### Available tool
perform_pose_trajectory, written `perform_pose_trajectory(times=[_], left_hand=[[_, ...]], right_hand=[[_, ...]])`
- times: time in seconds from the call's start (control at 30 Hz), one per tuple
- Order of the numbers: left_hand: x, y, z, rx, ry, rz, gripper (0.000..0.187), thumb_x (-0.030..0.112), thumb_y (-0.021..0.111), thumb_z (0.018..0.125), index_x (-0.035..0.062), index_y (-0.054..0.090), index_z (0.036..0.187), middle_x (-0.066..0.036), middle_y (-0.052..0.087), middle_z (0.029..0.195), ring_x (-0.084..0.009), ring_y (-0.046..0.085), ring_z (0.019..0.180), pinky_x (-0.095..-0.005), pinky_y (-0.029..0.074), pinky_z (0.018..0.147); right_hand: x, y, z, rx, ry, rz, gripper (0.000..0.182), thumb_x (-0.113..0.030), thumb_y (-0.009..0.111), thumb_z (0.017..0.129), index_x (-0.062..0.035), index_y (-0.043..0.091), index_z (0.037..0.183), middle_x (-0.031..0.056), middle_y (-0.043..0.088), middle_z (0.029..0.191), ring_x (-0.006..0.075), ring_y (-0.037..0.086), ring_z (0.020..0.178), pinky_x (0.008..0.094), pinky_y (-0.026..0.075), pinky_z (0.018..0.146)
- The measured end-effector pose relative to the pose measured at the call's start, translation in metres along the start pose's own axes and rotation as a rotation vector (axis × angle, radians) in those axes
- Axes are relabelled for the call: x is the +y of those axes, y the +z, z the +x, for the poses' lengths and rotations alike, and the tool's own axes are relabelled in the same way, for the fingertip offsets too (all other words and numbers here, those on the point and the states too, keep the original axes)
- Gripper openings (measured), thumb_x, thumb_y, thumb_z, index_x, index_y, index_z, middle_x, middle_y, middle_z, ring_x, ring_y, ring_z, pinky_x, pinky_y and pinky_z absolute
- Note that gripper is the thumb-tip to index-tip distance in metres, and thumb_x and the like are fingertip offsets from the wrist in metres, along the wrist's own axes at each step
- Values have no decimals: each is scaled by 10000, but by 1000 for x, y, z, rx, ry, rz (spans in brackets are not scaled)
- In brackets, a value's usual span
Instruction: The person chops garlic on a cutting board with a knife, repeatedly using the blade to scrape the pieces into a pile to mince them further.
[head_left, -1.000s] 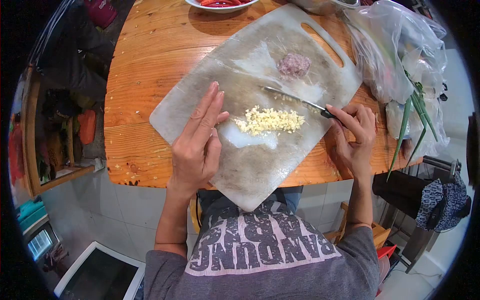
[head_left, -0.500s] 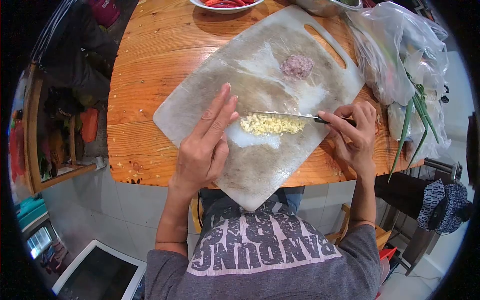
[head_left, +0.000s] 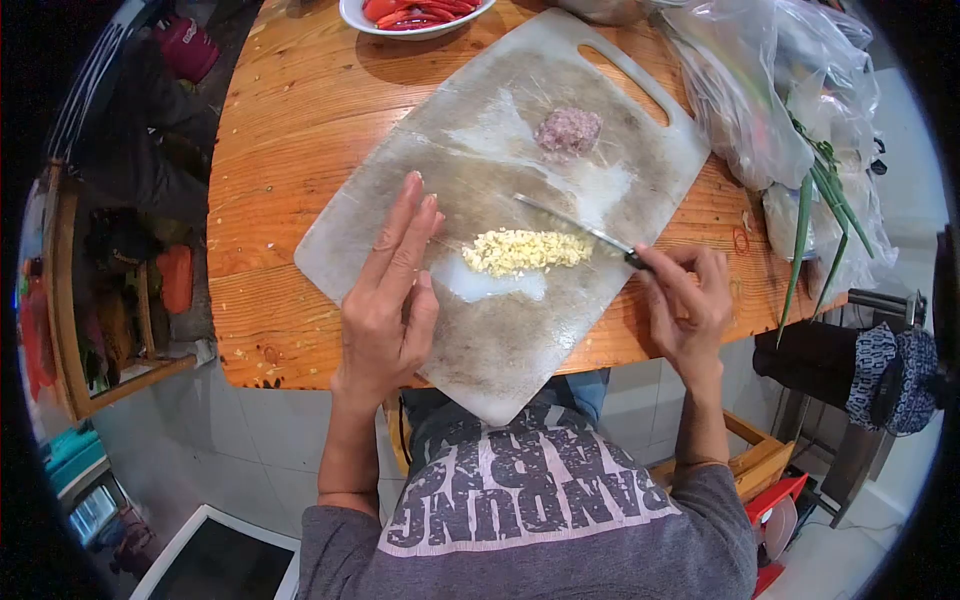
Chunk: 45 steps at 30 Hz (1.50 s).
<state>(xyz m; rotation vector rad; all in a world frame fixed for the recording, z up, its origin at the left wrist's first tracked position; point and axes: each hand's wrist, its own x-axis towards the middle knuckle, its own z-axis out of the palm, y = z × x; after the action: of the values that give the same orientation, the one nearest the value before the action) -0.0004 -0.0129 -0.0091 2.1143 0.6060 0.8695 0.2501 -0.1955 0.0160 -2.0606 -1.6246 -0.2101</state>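
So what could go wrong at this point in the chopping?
1. The left hand lies flat on the cutting board, its fingers stretched out close to the minced garlic and the knife held by the right hand; a stroke could nick them.
2. The board's near corner overhangs the table edge, so pressure there might tip it.

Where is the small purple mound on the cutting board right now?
In the head view, the purple mound sits on the far part of the cutting board, near its handle slot, beyond the knife and the minced garlic.
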Motion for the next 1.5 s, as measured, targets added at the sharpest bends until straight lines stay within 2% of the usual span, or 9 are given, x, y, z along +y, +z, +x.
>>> perform_pose_trajectory(times=[0.17, 0.27, 0.37, 0.47, 0.57, 0.87, 0.97, 1.17, 1.5], left_hand=[[3, -5, 2, -37, 70, 179, 666, -79, 484, 819, -20, 483, 1483, -262, 404, 1572, -407, 449, 1428, -476, 394, 1153], [16, -4, 2, -127, 153, 386, 717, 28, 589, 826, 62, 452, 1529, -201, 306, 1644, -406, 239, 1535, -561, 201, 1236], [43, 15, -3, -283, 121, 483, 653, 207, 621, 907, 124, 464, 1535, -232, 174, 1678, -460, 48, 1557, -582, 75, 1245], [47, 37, -14, -329, 206, 588, 649, 465, 592, 952, 256, 451, 1550, -222, 53, 1698, -459, -69, 1554, -627, -19, 1224], [47, 45, -18, -352, 159, 587, 680, 630, 461, 962, 357, 373, 1578, -168, 49, 1710, -387, -74, 1571, -652, -60, 1213], [53, 45, -10, -380, 165, 642, 685, 690, 434, 958, 354, 425, 1555, -238, -4, 1695, -468, -118, 1544, -666, -47, 1197], [50, 52, -14, -360, 257, 647, 683, 685, 441, 960, 352, 425, 1555, -241, -9, 1694, -475, -123, 1541, -674, -48, 1192], [49, 49, -14, -391, 135, 652, 670, 653, 487, 961, 339, 435, 1552, -223, 3, 1699, -440, -122, 1552, -675, -42, 1191], [45, 39, -18, -343, 142, 629, 807, 644, 560, 918, 129, 464, 1531, -228, 54, 1696, -441, -87, 1557, -682, -30, 1188]], right_hand=[[-13, 6, 3, 80, 6, 102, 425, 1, 796, 720, -116, 778, 1128, 61, 616, 843, 192, 549, 713, 299, 451, 599], [-18, 7, 8, 43, 130, 336, 358, 6, 790, 770, -66, 770, 1120, 76, 638, 847, 181, 586, 710, 288, 470, 611], [-25, 3, 16, -47, 214, 498, 278, 1, 778, 819, -17, 763, 1096, 96, 664, 847, 176, 625, 716, 284, 487, 624], [-25, 2, 20, -87, 198, 506, 233, -1, 768, 840, 6, 761, 1073, 113, 683, 846, 176, 650, 726, 286, 497, 630], [-29, -4, 23, -133, 218, 519, 224, 0, 764, 841, 10, 761, 1065, 119, 690, 847, 181, 664, 739, 290, 504, 634], [-34, -3, 26, -136, 188, 556, 234, 27, 714, 861, 7, 749, 1092, 123, 685, 872, 206, 672, 741, 301, 509, 637], [-34, -1, 28, -153, 215, 571, 257, 57, 650, 871, 10, 740, 1107, 129, 682, 884, 214, 672, 745, 306, 514, 652], [-35, 5, 29, -144, 179, 618, 299, 70, 595, 853, 16, 733, 1113, 131, 661, 865, 218, 657, 727, 313, 505, 658], [-35, -4, 32, -146, 242, 585, 284, 50, 637, 848, 18, 736, 1112, 130, 664, 877, 202, 668, 753, 297, 518, 675]])
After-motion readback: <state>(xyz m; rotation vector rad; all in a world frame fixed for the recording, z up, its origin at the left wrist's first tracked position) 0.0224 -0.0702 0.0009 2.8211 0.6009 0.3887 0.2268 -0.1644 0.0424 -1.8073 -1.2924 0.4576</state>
